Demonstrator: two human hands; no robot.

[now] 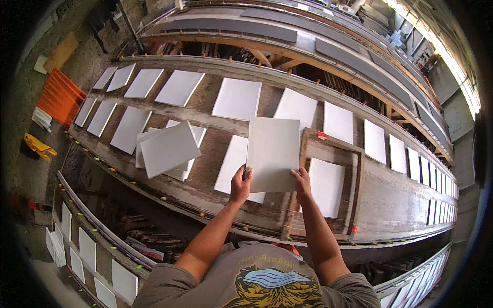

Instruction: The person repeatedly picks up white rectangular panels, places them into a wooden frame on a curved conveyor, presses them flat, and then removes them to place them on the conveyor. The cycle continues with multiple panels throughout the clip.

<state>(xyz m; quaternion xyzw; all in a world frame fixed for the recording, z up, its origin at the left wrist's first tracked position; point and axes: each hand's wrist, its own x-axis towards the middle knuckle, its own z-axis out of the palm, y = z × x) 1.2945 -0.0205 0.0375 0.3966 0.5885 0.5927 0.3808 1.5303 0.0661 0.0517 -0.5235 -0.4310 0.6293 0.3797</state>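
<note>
My left hand [240,186] and my right hand [301,184] grip the lower corners of a white rectangular panel [273,154], thumbs on its face. It is held up above a long worktable [395,205]. Beneath it, partly covered, a similar panel [230,167] lies on the table. Just right of my right hand rests a wooden frame [359,179] with red bits at two corners; through it shows another white panel [326,187]. To the left, several panels are piled askew, a greyish-white one [170,149] on top.
Rows of white panels [236,98] run along the table to the far right. Behind stand more long tables with dark grey tops [231,30]. At lower left, another table bears panels [124,280]. An orange cloth [59,97] hangs by the left wall.
</note>
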